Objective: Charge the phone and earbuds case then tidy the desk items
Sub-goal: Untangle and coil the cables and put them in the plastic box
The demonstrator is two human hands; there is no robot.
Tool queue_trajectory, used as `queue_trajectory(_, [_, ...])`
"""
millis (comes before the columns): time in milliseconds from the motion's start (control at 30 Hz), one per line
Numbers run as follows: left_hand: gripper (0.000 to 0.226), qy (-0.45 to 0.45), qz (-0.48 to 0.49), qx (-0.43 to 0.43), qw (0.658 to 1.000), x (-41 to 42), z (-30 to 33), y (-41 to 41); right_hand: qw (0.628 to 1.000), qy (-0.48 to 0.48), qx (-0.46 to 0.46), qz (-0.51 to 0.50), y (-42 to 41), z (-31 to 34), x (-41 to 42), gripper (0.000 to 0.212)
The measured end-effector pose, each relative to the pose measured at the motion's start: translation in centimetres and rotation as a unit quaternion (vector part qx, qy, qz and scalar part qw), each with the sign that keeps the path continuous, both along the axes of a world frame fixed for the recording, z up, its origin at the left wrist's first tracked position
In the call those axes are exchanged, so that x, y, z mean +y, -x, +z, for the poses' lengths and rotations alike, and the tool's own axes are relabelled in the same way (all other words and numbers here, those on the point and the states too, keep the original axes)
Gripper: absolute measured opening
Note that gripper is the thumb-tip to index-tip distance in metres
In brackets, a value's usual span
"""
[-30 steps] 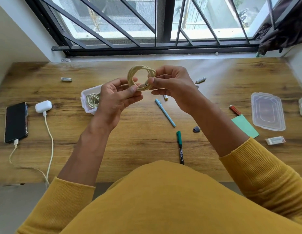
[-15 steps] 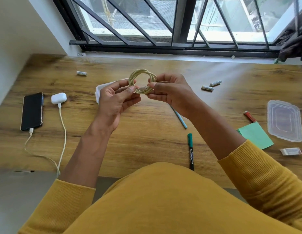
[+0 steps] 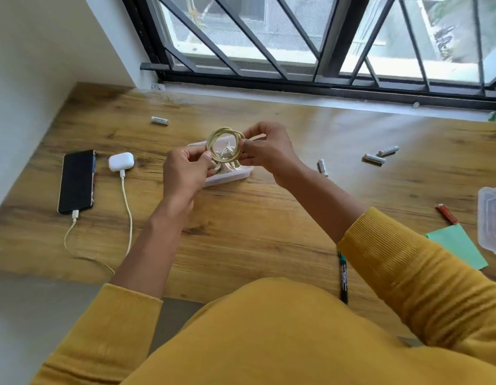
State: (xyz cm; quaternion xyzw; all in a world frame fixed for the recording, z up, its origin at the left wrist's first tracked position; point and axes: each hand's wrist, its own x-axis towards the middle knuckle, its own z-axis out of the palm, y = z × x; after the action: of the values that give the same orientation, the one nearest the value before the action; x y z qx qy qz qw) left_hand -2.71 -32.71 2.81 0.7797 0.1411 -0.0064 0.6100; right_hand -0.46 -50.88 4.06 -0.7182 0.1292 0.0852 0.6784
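A coiled cream cable [image 3: 216, 136] hangs in the air over a white plastic box [image 3: 233, 177] at the desk's middle. My left hand [image 3: 185, 176] pinches the coil's lower left side. My right hand [image 3: 266, 150] pinches its right side. Another coiled cable lies inside the box, partly hidden by my hands. At the left a black phone [image 3: 77, 181] lies flat with a white cable plugged into its near end. Beside it a white earbuds case [image 3: 121, 161] also has a white cable plugged in.
Batteries lie scattered: one at the back left [image 3: 160, 121], one by my right wrist [image 3: 322, 167], two at the right [image 3: 380, 155]. A green-capped marker [image 3: 343, 279], a red lighter [image 3: 446, 214], a green sticky pad [image 3: 457, 245] and a clear lid [image 3: 492, 220] lie right.
My hands have carried the coil away from me, down over the white box. The view has swung left, so desk items sit further right in frame.
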Motion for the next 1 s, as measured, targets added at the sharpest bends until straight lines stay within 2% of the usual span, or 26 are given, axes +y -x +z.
queue_trajectory(200, [0.014, -0.048, 0.030, -0.005, 0.998, 1.9, -0.9, -1.4, 1.000, 0.024, 0.000, 0.007, -2.3, -1.0, 2.0, 0.011])
queue_trajectory(367, [0.007, -0.081, 0.048, 0.003, 0.996, 3.7, -1.8, -1.6, 0.995, 0.096, 0.014, 0.028, -3.5, -1.8, 3.5, 0.007])
queue_trajectory(433, [0.005, -0.110, 0.048, -0.001, 0.993, 4.0, -2.1, -1.6, 0.984, 0.174, 0.005, 0.035, -3.9, -2.4, 4.0, 0.009])
queue_trajectory(500, [0.011, -0.139, 0.045, -0.003, 0.989, 4.4, -2.5, -1.7, 0.966, 0.256, -0.018, 0.041, -4.2, -2.9, 4.4, 0.012])
queue_trajectory(567, [0.014, -0.166, 0.037, 0.002, 0.986, 4.5, -2.7, -1.7, 0.951, 0.300, -0.043, 0.065, -4.2, -3.0, 4.8, 0.010])
queue_trajectory(733, [0.013, -0.239, 0.025, -0.002, 0.971, 4.3, -3.0, -1.9, 0.917, 0.375, -0.096, 0.095, -4.4, -3.5, 4.9, 0.009])
queue_trajectory(867, [0.008, -0.257, 0.028, -0.028, 0.966, 4.1, -3.5, -2.0, 0.893, 0.420, -0.113, 0.113, -4.7, -4.6, 4.7, 0.012])
queue_trajectory(1000, [0.009, -0.301, 0.016, -0.057, 0.952, 4.1, -4.0, -2.0, 0.886, 0.433, -0.110, 0.127, -4.8, -4.7, 4.6, 0.013])
